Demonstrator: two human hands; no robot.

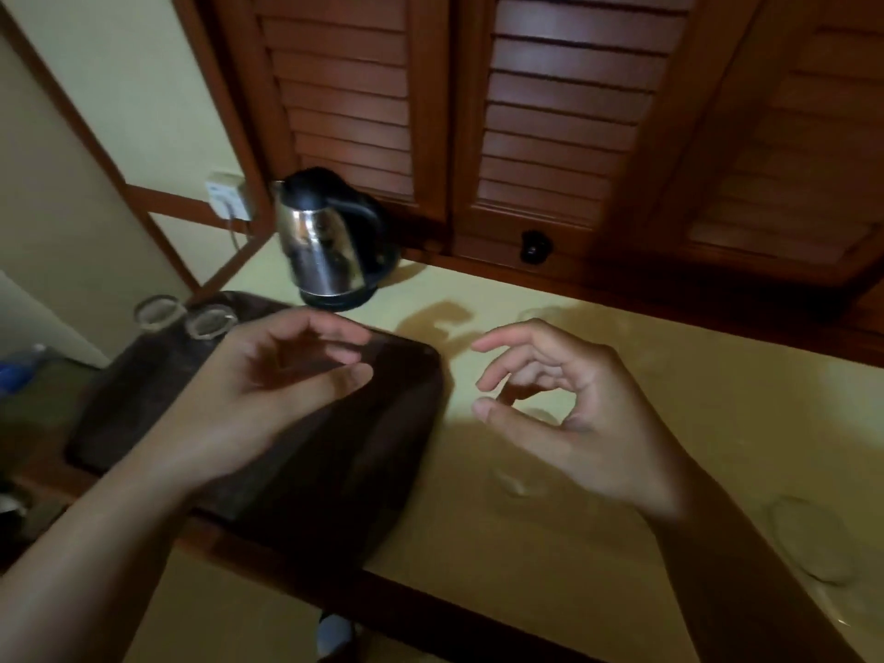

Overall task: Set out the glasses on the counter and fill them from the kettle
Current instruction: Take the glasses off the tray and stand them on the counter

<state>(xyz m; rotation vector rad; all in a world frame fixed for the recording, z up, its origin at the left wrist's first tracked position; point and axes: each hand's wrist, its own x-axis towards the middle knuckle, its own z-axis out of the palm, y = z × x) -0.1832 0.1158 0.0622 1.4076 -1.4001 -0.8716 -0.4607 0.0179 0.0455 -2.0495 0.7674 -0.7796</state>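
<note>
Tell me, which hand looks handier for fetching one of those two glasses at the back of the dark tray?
Probably the left hand. It hovers over the tray, empty, with the two glasses just beyond it to the left. The right hand is over the counter, farther away.

kettle (327, 241): steel, upright, counter (669, 375) rear | two glasses (184, 315): on tray (143, 423)

The kettle (319, 251) is polished, mirror-like metal with a black plastic lid. The glasses (184, 318) are clear glass. The tray (397, 375) looks dark and matt, the counter (598, 495) smooth, the shutters (564, 112) varnished wood.
</note>
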